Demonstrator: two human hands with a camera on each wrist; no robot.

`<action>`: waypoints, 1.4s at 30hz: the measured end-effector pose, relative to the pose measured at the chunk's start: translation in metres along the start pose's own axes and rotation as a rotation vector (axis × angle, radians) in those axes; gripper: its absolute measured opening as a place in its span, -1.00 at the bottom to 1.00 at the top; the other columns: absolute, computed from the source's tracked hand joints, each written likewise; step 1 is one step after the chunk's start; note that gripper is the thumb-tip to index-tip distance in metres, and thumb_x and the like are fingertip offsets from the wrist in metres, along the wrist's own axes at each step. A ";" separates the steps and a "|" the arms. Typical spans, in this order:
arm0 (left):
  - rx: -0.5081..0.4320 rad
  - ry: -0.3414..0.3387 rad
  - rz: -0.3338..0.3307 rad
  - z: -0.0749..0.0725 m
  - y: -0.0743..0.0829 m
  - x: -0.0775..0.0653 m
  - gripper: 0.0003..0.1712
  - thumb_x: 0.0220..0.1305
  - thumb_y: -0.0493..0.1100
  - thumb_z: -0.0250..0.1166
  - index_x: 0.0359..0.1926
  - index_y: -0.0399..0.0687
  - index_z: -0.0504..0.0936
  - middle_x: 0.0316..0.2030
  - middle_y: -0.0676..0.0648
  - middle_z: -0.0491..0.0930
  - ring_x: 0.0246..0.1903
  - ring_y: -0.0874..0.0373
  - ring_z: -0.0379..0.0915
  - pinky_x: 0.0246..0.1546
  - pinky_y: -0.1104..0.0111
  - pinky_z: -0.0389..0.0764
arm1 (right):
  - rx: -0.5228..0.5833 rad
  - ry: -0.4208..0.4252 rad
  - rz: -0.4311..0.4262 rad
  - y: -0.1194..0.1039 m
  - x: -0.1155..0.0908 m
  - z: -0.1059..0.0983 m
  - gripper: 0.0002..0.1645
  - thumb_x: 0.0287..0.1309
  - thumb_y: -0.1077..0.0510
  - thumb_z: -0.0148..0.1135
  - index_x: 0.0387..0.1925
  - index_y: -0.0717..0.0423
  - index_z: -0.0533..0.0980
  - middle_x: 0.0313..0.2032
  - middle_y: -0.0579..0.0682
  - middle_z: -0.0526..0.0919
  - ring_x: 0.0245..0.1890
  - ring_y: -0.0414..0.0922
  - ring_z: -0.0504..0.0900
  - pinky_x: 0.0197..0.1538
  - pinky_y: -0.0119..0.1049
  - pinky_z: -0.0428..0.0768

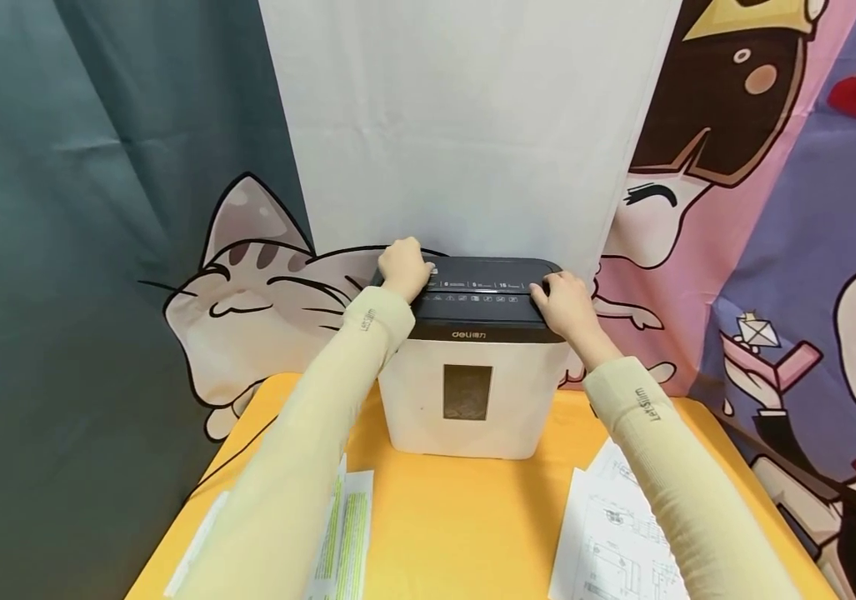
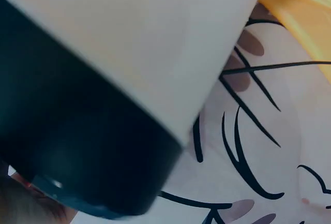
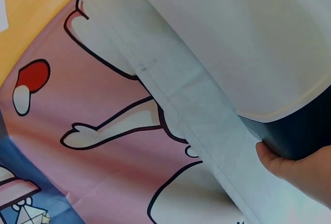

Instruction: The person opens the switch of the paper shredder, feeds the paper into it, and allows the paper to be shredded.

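Observation:
A paper shredder stands upright on the table, with a black shredder head (image 1: 473, 310) on top of a white bin (image 1: 416, 400) that has a small dark window. My left hand (image 1: 403, 268) grips the head at its left edge, thumb over the top. At the opposite edge, my right hand (image 1: 566, 307) holds the head with its thumb on top. In the right wrist view the fingers (image 3: 279, 166) curl under the dark rim. The left wrist view shows the head and bin close up, slightly blurred, with only a bit of the left hand (image 2: 39, 203) at the lower left.
Printed sheets with green-marked text (image 1: 352, 533) lie on the yellow table (image 1: 450, 525) at the left front. Sheets with line drawings (image 1: 608, 542) lie at the right front. A black cable (image 1: 236, 454) runs along the left. A cartoon-printed curtain (image 1: 465, 125) hangs right behind.

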State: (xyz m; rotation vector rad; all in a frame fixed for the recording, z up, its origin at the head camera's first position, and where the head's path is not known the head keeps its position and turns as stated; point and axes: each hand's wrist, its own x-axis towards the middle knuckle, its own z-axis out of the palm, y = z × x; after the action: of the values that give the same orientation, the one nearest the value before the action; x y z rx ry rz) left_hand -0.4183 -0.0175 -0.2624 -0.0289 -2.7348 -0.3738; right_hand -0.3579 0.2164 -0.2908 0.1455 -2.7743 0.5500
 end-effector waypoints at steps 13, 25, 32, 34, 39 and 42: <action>0.136 -0.031 -0.050 0.006 0.012 0.008 -0.76 0.32 -0.10 0.15 -0.17 -0.09 0.68 -0.28 -0.11 0.71 -0.32 0.06 0.65 -0.36 0.29 0.63 | 0.013 -0.011 0.018 0.003 0.002 0.002 -0.38 0.40 0.00 -0.18 0.18 0.47 0.32 0.19 0.43 0.34 0.23 0.35 0.25 0.31 0.16 0.18; 0.137 -0.018 -0.085 0.016 0.000 0.020 -0.75 0.26 -0.01 0.24 -0.15 -0.02 0.69 -0.22 -0.08 0.71 -0.26 0.06 0.65 -0.37 0.29 0.63 | 0.007 -0.019 0.008 0.002 0.002 0.002 -0.37 0.41 -0.01 -0.19 0.17 0.50 0.32 0.18 0.44 0.33 0.23 0.36 0.25 0.32 0.15 0.17; 0.064 -0.055 -0.083 0.002 -0.002 0.010 -0.68 0.24 0.05 0.26 -0.14 -0.05 0.68 -0.13 -0.11 0.69 -0.14 -0.01 0.63 -0.19 0.23 0.63 | 0.006 -0.012 0.006 0.001 0.003 0.001 -0.37 0.41 -0.01 -0.20 0.18 0.50 0.31 0.19 0.44 0.32 0.24 0.35 0.24 0.33 0.15 0.16; 0.052 -0.038 -0.074 -0.001 -0.004 0.005 -0.70 0.23 0.04 0.26 -0.20 -0.07 0.69 -0.17 -0.11 0.70 -0.17 -0.01 0.63 -0.20 0.23 0.63 | 0.008 -0.015 0.009 0.001 0.003 0.001 -0.37 0.41 -0.01 -0.19 0.18 0.49 0.31 0.20 0.44 0.32 0.24 0.35 0.24 0.33 0.15 0.15; 0.024 -0.039 -0.040 -0.003 -0.008 0.000 -0.73 0.24 0.04 0.26 -0.30 -0.05 0.72 -0.23 -0.09 0.71 -0.22 -0.01 0.63 -0.22 0.21 0.63 | 0.008 -0.027 0.012 0.001 0.002 0.002 -0.37 0.41 -0.01 -0.20 0.20 0.48 0.30 0.21 0.44 0.31 0.25 0.34 0.23 0.34 0.15 0.14; -0.011 -0.068 -0.016 -0.002 -0.012 0.000 -0.74 0.26 0.03 0.24 -0.25 0.00 0.73 -0.18 -0.06 0.71 -0.16 -0.02 0.61 -0.14 0.18 0.60 | 0.003 -0.026 0.017 0.003 0.002 0.001 -0.37 0.41 0.00 -0.21 0.20 0.47 0.30 0.21 0.43 0.30 0.25 0.35 0.22 0.34 0.15 0.14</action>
State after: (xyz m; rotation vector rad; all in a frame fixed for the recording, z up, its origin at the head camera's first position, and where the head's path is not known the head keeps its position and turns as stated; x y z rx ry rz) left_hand -0.4187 -0.0296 -0.2637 -0.0223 -2.8016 -0.3992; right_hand -0.3609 0.2183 -0.2922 0.1308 -2.8021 0.5599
